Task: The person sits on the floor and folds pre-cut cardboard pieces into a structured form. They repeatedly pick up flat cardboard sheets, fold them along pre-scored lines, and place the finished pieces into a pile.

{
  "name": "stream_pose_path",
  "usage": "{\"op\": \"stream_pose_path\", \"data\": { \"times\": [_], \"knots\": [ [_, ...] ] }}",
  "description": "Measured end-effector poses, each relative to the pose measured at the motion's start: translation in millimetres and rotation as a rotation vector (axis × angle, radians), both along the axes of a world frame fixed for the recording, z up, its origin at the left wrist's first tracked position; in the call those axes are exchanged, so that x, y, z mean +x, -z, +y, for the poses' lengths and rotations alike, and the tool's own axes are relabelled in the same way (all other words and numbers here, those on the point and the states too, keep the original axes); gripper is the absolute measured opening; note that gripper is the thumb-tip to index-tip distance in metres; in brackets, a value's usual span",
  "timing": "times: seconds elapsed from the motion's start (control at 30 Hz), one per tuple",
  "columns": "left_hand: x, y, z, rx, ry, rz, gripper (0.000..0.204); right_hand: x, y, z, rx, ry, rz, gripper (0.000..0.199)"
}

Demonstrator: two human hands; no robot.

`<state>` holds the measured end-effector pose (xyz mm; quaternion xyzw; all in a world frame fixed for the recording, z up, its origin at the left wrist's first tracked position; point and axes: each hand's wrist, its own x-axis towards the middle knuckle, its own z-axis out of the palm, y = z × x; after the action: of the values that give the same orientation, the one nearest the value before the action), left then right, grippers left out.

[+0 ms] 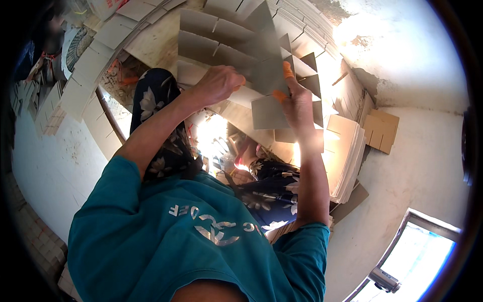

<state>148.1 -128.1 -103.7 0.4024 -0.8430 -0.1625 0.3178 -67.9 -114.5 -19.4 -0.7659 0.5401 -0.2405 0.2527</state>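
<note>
A grey cardboard divider (216,30), with slotted strips crossing into a grid, stands tilted in front of me. My right hand (298,103), with orange covers on its fingers, grips a flat panel (269,70) at the divider's right side; part of that grip is hidden behind the cardboard. My left hand (220,84) is closed beside the divider's near strip, fingers curled, an orange cover on a fingertip. What it pinches, if anything, is hidden. More crossed strips (306,68) show just beyond my right hand.
A stack of cardboard sheets (344,156) stands beside my right forearm, with a brown slotted piece (381,132) against the wall. Slotted sheets (75,90) lie in rows at the left. More strips (302,22) are piled at the far side. A window (412,256) is at lower right.
</note>
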Motion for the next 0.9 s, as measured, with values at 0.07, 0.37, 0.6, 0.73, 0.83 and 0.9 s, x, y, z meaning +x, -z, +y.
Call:
{"op": "stream_pose_path", "data": {
  "times": [0.07, 0.37, 0.6, 0.73, 0.83, 0.9],
  "knots": [
    [-4, 5, -2, -0.052, 0.002, 0.074, 0.006, 1, 9, -3, 0.013, -0.002, 0.119, 0.046],
    [-6, 3, -5, -0.001, 0.013, 0.008, 0.011, 7, 6, -7, -0.097, -0.075, 0.339, 0.059],
    [2, 1, -26, 0.008, 0.094, 0.112, 0.017, 11, 27, 8, -0.174, -0.014, 0.306, 0.059],
    [6, -15, -84, -0.205, -0.116, 0.188, 0.022, 11, 46, 14, -0.238, -0.047, 0.334, 0.061],
    [2, -15, -120, -0.234, -0.169, 0.019, 0.026, 10, 47, 11, -0.187, -0.026, 0.333, 0.065],
    [4, -14, -130, -0.081, -0.166, -0.24, 0.028, 9, 46, 13, -0.159, -0.008, 0.311, 0.067]
  ]
}}
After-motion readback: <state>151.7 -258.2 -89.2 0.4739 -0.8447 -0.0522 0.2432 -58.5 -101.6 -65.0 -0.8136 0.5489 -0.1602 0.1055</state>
